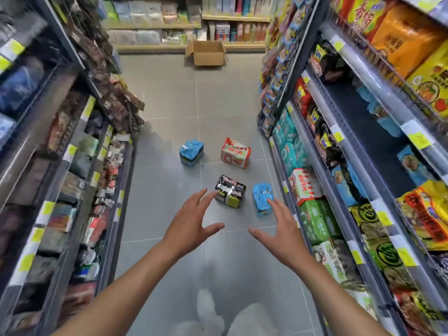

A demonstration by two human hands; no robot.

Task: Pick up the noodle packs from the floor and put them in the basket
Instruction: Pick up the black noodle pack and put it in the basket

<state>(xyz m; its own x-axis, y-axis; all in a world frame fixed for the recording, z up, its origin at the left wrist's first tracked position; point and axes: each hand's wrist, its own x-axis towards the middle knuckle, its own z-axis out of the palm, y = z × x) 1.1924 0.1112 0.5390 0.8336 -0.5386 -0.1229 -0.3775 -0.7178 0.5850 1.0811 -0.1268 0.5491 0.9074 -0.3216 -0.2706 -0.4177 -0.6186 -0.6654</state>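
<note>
All four plastic-wrapped noodle packs (235,153) lie on the grey tiled floor (169,105); left hand (191,221) and right hand (281,229) are spread, empty; basket perhaps out of view.

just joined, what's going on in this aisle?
A person reaches forward in a shop aisle, left hand and right hand both open and holding nothing. Four noodle packs lie on the floor ahead: a black pack, a near blue pack, a far blue pack and a red-and-white pack. None is picked up yet. No basket shows; an open cardboard box sits at the far end.
</note>
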